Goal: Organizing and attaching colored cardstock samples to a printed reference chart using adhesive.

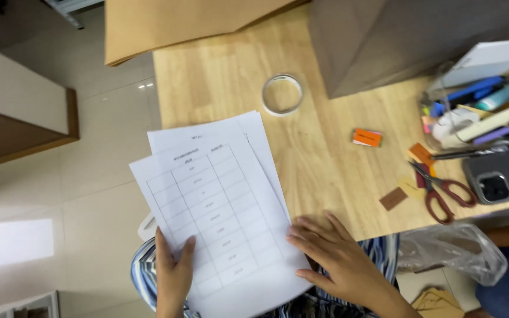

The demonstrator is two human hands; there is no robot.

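A stack of white printed sheets [219,200], the top one bearing a table grid, lies partly on the wooden table [325,153] and partly over my lap. My left hand [174,274] grips the stack's lower left edge, thumb on top. Flat and with fingers spread, my right hand [337,259] presses on the stack's lower right edge near the table's front edge.
A clear tape roll [281,94] sits behind the sheets. An orange card [367,138], red-handled scissors [443,191], a phone [499,174] and a clear organiser of pens [478,106] lie right. A brown envelope [172,26] and grey box [396,41] stand at the back. A plastic bag [452,250] hangs lower right.
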